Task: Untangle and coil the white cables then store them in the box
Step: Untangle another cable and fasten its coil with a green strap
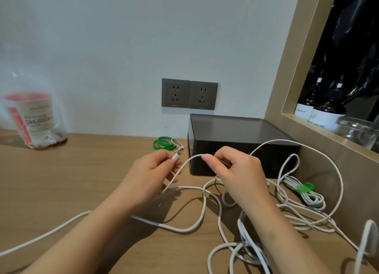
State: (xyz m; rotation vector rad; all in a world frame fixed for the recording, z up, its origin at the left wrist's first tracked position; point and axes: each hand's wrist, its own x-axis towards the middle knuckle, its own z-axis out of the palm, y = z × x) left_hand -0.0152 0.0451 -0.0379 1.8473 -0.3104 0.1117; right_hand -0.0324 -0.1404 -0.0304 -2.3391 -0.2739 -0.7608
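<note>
Loose white cables [202, 208] lie tangled across the wooden desk [61, 181]. My left hand [151, 173] pinches one cable's plug end, held above the desk. My right hand [235, 171] pinches the same cable a short way along, where it arches between the two hands. A black box [235, 136] with its lid on stands just behind my hands against the wall. To the right of the box lies a coiled white cable [307, 198] bound by a green tie [305, 187].
Green rubber bands [164, 143] lie left of the box. A cup in a clear plastic bag [33, 118] stands at the far left. Two wall sockets [189, 94] sit above the box. A shelf niche with bottles [326, 111] and a glass jar [361, 130] is at right.
</note>
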